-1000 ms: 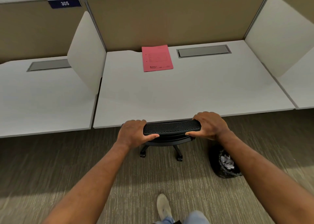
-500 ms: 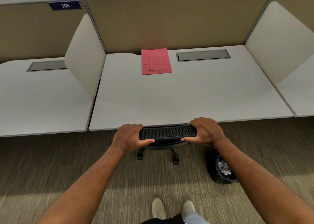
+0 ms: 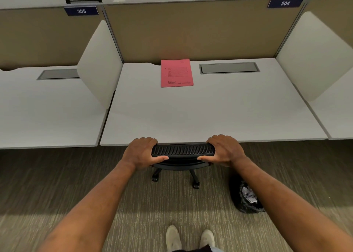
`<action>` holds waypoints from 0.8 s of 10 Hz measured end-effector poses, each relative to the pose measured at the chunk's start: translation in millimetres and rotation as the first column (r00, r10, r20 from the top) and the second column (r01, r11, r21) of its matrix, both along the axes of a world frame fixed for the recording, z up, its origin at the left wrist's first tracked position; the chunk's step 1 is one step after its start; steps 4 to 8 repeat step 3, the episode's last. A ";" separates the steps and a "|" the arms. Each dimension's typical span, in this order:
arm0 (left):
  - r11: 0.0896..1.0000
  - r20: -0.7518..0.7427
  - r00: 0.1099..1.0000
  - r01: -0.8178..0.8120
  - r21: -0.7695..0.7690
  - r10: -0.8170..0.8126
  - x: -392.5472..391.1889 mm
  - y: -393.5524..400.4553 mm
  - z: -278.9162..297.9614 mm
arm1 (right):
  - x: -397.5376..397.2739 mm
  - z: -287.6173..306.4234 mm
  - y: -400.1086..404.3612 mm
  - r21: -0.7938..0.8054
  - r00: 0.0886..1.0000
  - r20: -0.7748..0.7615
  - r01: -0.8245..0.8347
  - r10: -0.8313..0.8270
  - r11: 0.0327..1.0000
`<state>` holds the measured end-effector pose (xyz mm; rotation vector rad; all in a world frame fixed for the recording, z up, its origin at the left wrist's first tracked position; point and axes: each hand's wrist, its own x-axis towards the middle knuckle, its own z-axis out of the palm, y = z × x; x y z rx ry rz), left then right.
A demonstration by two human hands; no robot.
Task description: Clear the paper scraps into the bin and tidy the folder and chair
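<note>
Partition signs [image 3: 285,3] read 304 and 305 behind folder [image 3: 176,73].

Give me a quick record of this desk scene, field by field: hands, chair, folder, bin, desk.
left hand: left hand gripping the left end of the chair's top rail
right hand: right hand gripping the right end of the same rail
chair: black mesh office chair pushed in under the desk, backrest at the front edge
folder: pink folder flat at the back of the desk, closed
bin: black-lined bin on the carpet right of the chair, paper scraps inside
desk: white desk, no scraps visible on it
</note>
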<state>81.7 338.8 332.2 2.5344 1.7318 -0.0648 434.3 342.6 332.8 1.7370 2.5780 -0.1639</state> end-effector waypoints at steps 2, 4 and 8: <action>0.985 0.078 0.997 0.037 -0.167 -0.024 2.7 6.7 12.9 | 2.1 11.6 0.7 -0.175 0.991 -0.134 -0.020 -0.004 0.984; 0.979 0.079 0.996 -0.015 -0.202 0.032 4.7 10.2 13.1 | 3.4 12.6 5.2 -0.236 0.983 -0.180 -0.007 -0.037 0.972; 0.979 0.079 0.996 -0.015 -0.202 0.032 4.7 10.2 13.1 | 3.4 12.6 5.2 -0.236 0.983 -0.180 -0.007 -0.037 0.972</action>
